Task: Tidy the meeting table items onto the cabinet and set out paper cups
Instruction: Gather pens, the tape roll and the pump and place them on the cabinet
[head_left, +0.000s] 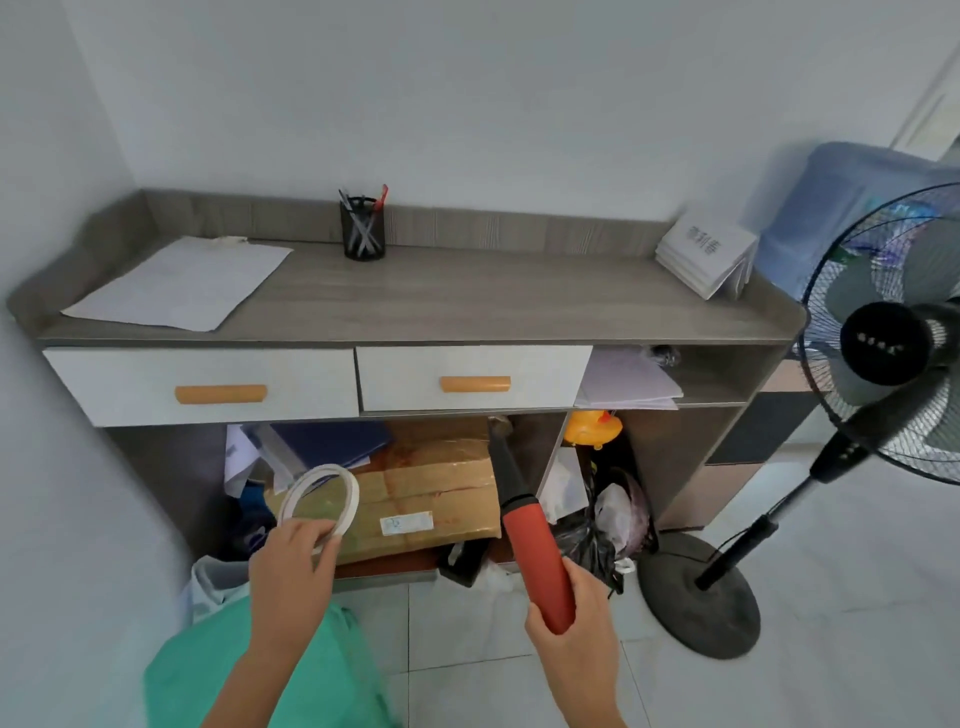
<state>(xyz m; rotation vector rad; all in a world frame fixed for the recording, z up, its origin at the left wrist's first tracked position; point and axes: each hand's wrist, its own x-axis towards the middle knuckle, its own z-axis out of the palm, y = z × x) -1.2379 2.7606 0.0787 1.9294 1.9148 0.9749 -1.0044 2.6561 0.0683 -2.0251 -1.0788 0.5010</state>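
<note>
At the far left of the cabinet top (467, 306) a sheet of paper (176, 283) lies flat, squared into the corner as if already put away. Below it, in front of the open lower shelf, a white ring (319, 499) – apparently a roll of tape – is pinched at its lower rim by the fingers of the left hand (288, 566), so it stands upright and can be set down without regripping. Against the cabinet's back ledge a black pen holder (363, 228) is stood, out of the way of the bare middle stretch, which is judged the likely landing place. Further right, a red-handled tool (537, 566) is held by the right hand (571, 634), whose fingers are wrapped round the butt of the handle; the dark shaft points up toward the drawers, and its far end cannot be made out. Both items are carried low, not yet over the top. A stack of name cards (704, 254) is propped at the right end – beyond it stands a fan (883, 338).
</note>
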